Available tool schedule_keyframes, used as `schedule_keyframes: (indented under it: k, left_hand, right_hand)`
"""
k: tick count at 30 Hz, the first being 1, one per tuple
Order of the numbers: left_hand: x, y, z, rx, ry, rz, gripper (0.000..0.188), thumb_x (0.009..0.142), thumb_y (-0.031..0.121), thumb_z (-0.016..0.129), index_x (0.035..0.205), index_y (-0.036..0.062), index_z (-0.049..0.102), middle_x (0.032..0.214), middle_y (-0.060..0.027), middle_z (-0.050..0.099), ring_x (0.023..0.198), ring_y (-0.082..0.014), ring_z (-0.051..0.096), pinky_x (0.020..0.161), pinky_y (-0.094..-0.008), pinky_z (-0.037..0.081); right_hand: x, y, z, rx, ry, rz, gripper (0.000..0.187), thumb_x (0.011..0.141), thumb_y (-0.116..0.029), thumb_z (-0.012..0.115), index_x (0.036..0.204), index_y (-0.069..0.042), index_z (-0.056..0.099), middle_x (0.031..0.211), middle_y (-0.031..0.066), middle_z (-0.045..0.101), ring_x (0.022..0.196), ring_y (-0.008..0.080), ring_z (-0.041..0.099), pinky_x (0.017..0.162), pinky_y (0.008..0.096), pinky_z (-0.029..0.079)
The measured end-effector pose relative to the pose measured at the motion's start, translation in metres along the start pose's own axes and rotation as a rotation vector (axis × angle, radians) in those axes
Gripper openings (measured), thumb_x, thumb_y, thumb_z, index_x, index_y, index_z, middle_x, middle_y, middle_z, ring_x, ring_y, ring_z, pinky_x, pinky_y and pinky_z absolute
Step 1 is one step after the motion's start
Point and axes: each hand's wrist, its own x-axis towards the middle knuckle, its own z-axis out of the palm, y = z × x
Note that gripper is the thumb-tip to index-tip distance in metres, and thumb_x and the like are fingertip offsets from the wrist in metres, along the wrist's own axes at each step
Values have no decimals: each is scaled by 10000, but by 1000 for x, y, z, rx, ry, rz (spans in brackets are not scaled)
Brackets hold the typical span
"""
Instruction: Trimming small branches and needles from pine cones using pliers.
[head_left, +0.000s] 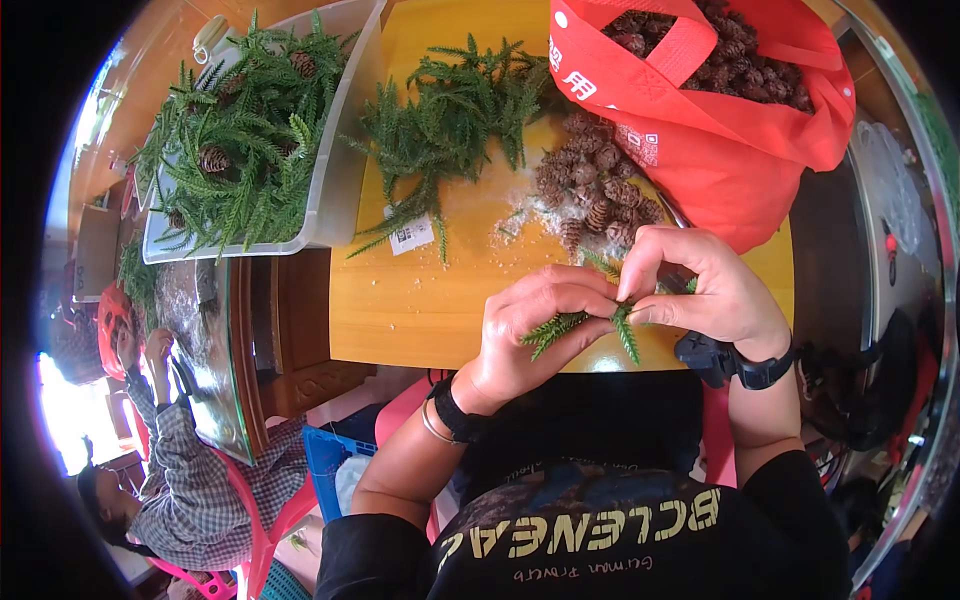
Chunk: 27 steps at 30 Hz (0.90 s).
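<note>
So: the small green needle-leaved evergreen sprig (560, 326) sat pinched between both hands just above the near edge of the yellow wooden counter (420, 290). Left hand (530, 330) gripped its left end, right hand (700, 290) nipped the right end with fingertips, both closed on it. Long axis ran roughly left-right, one short tip drooping toward the person. Looked light, springy and prickly; probably best held by the stem, not the needles. Beyond it lay a heap of brown pine cones (595, 190), loose green sprigs (450, 120), a red fabric bag (720, 110) of cones, and a clear plastic tray (335, 180) of greenery.
</note>
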Motion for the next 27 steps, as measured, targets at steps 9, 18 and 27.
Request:
schedule_keyframes:
  k: [9, 18, 27]
  left_hand:
    - [0, 1, 1, 30, 54, -5, 258, 630, -67, 733, 826, 33, 599, 879, -114, 645, 832, -228, 631, 734, -308, 498]
    - [-2, 1, 1, -5, 65, -62, 257, 621, -80, 716, 823, 30, 602, 893, -114, 651, 816, -215, 628, 730, -298, 495]
    - [0, 3, 1, 226, 136, 54, 247, 640, -94, 695, 845, 3, 596, 898, -139, 636, 824, -256, 627, 720, -314, 503]
  right_hand:
    - [1, -3, 8, -143, 114, -84, 136, 706, -29, 689, 772, -39, 570, 757, 50, 553, 695, 151, 541, 647, 271, 419]
    - [2, 6, 13, -284, 203, -329, 179, 647, 17, 700, 762, -36, 573, 723, 69, 549, 666, 192, 581, 590, 280, 457]
    - [3, 10, 26, -389, 421, -318, 192, 629, 8, 724, 710, -47, 559, 713, 73, 564, 686, 217, 595, 594, 294, 468]
